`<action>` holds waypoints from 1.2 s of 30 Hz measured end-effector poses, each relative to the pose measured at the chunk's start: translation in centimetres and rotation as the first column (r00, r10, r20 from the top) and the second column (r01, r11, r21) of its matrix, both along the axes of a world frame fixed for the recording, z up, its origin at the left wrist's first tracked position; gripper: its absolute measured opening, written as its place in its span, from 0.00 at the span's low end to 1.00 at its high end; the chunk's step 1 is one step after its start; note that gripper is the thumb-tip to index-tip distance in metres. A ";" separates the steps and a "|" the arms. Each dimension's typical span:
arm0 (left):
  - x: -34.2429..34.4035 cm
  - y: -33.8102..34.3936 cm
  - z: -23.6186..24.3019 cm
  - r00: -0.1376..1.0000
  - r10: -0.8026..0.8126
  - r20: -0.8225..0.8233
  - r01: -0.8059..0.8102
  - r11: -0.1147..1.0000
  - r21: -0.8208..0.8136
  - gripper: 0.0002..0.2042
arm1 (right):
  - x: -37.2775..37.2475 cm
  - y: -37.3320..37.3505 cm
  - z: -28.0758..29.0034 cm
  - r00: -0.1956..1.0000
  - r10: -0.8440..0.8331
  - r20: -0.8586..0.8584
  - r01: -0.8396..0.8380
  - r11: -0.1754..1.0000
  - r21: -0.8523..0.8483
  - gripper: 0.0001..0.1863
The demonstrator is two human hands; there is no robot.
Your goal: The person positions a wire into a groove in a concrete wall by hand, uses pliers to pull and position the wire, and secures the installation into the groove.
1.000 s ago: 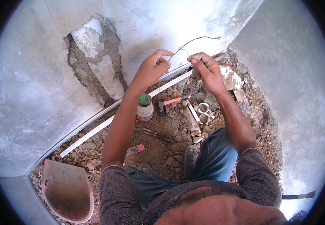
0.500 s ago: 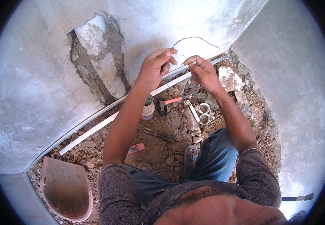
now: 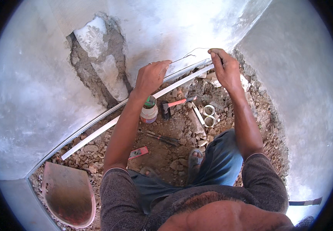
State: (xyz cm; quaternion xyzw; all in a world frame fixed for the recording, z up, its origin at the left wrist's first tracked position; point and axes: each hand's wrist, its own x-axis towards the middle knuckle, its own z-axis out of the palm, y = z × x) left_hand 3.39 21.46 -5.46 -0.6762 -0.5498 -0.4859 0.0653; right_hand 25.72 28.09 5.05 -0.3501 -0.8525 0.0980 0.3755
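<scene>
A thin, dark wire [image 3: 183, 58] runs between my two hands in front of the pale wall, with a kink near its middle. My left hand [image 3: 150, 79] is closed and pinches its left end between thumb and fingertips. The other end is in the grip of my right hand [image 3: 225, 69], held a little higher and farther right. Below the wire, a long white strip [image 3: 182, 83] slants along the foot of the wall. Under my left wrist stands a small tin [image 3: 149, 112] with something green in it.
A hammer [image 3: 178, 102] with a red handle, two pipe rings [image 3: 209, 116], pliers-like tools [image 3: 162, 138] and a red level [image 3: 138, 152] lie on the rubble. At lower left is a large worn scoop [image 3: 68, 194]. The wall has a broken-out channel holding a pipe [image 3: 110, 77].
My hands have moved apart, the right one up and to the right. The wire, looped above my hands before, is now drawn out nearly straight between them.
</scene>
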 end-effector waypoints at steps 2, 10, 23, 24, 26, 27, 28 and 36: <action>0.0 -0.2 0.8 0.997 -0.072 0.026 0.075 0.988 -0.137 0.10 | 0.2 0.6 -0.2 0.999 0.004 0.037 -0.006 0.998 0.055 0.10; 0.2 -0.8 3.5 0.839 -0.413 0.354 0.533 0.755 -0.383 0.10 | 1.2 3.4 -3.2 0.973 0.181 0.141 -0.154 0.971 -0.180 0.11; 2.0 -0.4 3.3 0.739 -0.130 0.662 0.382 0.889 -0.253 0.10 | -1.6 0.3 -4.9 0.915 0.393 -0.091 -0.371 0.735 -0.568 0.27; 2.1 -0.2 3.0 0.729 -0.130 0.672 0.390 0.886 -0.252 0.10 | -1.8 0.1 -4.9 0.894 0.406 -0.190 -0.436 0.689 -0.579 0.27; 2.4 0.3 2.3 0.710 -0.133 0.692 0.407 0.879 -0.249 0.10 | -2.2 -0.1 -4.8 0.870 0.399 -0.289 -0.491 0.647 -0.583 0.26; 2.8 0.4 2.2 0.695 -0.143 0.705 0.413 0.882 -0.228 0.10 | -2.3 0.0 -5.0 0.877 0.383 -0.289 -0.478 0.653 -0.588 0.25; 3.1 0.5 2.1 0.680 -0.154 0.717 0.419 0.884 -0.208 0.10 | -2.4 0.0 -5.1 0.884 0.367 -0.288 -0.466 0.658 -0.592 0.24; 2.9 -0.7 3.6 0.727 -0.254 0.638 0.531 0.798 -0.287 0.16 | -2.0 -0.2 -3.8 0.902 0.272 -0.336 -0.426 0.426 -0.798 0.08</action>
